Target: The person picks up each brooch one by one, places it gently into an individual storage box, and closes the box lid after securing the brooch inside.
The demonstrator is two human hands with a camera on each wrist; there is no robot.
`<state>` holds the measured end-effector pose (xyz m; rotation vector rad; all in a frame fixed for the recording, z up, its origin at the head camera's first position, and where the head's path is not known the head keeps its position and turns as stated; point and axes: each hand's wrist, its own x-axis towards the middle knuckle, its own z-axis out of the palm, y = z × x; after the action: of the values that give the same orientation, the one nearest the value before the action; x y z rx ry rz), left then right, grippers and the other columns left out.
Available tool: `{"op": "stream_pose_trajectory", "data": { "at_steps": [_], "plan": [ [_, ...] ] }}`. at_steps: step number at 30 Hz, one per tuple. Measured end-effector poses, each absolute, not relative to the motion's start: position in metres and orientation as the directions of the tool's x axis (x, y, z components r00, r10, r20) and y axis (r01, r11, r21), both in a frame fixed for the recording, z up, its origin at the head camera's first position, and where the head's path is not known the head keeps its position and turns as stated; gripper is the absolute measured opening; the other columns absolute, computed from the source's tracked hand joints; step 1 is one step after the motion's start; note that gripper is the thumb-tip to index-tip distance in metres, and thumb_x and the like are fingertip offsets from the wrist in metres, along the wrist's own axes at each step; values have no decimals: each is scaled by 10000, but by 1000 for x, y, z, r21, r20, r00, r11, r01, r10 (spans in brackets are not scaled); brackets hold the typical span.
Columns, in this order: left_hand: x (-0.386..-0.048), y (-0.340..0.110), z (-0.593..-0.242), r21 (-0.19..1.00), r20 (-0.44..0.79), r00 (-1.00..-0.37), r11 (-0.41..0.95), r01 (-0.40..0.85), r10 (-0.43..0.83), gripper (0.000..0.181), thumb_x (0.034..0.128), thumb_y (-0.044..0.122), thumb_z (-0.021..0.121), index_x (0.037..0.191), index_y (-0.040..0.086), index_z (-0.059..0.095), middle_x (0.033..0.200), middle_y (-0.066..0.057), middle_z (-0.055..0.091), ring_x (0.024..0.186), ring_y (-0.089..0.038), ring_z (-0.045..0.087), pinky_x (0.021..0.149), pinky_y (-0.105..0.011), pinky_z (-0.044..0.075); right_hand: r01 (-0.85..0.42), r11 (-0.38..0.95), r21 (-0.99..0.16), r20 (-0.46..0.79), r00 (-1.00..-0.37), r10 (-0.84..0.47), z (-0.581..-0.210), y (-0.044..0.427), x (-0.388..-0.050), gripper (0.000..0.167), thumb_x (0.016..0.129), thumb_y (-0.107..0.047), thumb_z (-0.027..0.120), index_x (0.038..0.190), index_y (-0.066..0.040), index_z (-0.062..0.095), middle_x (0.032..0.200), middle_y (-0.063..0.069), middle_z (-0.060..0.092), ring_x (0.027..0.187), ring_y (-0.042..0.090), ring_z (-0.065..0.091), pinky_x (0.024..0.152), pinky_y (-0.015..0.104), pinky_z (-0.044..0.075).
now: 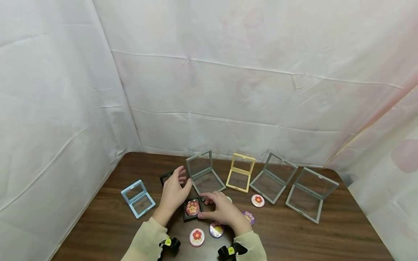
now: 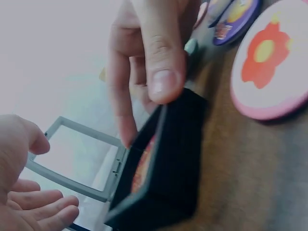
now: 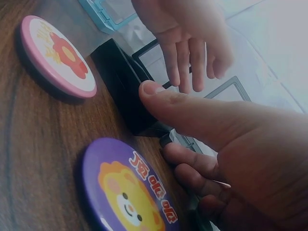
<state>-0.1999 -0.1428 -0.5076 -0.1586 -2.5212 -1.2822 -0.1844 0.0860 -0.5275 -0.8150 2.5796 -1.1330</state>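
Pale khaki sleeves (image 1: 143, 240) carry black wrist cameras (image 1: 175, 245) with yellow labels (image 1: 168, 241).

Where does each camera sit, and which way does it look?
Head: on the person's head, looking forward and down at the brown table; the left hand, right hand and both sleeves show.
Left wrist: on that wrist, looking at the black case from its side; both hands show.
Right wrist: on that wrist, looking toward the case and the lion badge; both hands show.
Both wrist views share the black case and the pink-rimmed flower badge.
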Motion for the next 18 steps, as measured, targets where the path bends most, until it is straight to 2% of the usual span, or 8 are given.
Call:
{"op": "stream_pose_trajectory", "data": {
  "at_steps": [5, 11, 18],
  "plan": [
    [-209, -139, -503, 764, 283, -958, 615, 195, -48, 630, 1056, 207, 702, 1589, -42, 475, 1472, -252, 650, 1212, -370, 725, 1001, -503, 597, -408, 551, -728, 37, -826, -562, -527, 86, -184, 689, 919, -418, 909, 1496, -137, 660, 1100, -5, 676, 1069, 199, 610, 963, 420, 520],
    [-220, -131, -500, 748, 320, -945, 628, 212, -62, 574, 1089, 203, 665, 1567, -66, 495, 1439, -267, 667, 1224, -399, 714, 987, -557, 592, -408, 544, -733, 38, -823, -566, -526, 86, -184, 686, 922, -421, 905, 1492, -127, 662, 1105, 2, 679, 1064, 206, 614, 957, 415, 520],
    [-231, -127, -508, 752, 353, -933, 614, 239, -70, 538, 1138, 230, 598, 1564, -77, 482, 1440, -305, 650, 1296, -439, 670, 1031, -592, 563, -416, 543, -730, 48, -822, -567, -526, 86, -184, 684, 924, -408, 907, 1488, -108, 663, 1103, 7, 683, 1068, 207, 611, 969, 419, 519]
  ]
}}
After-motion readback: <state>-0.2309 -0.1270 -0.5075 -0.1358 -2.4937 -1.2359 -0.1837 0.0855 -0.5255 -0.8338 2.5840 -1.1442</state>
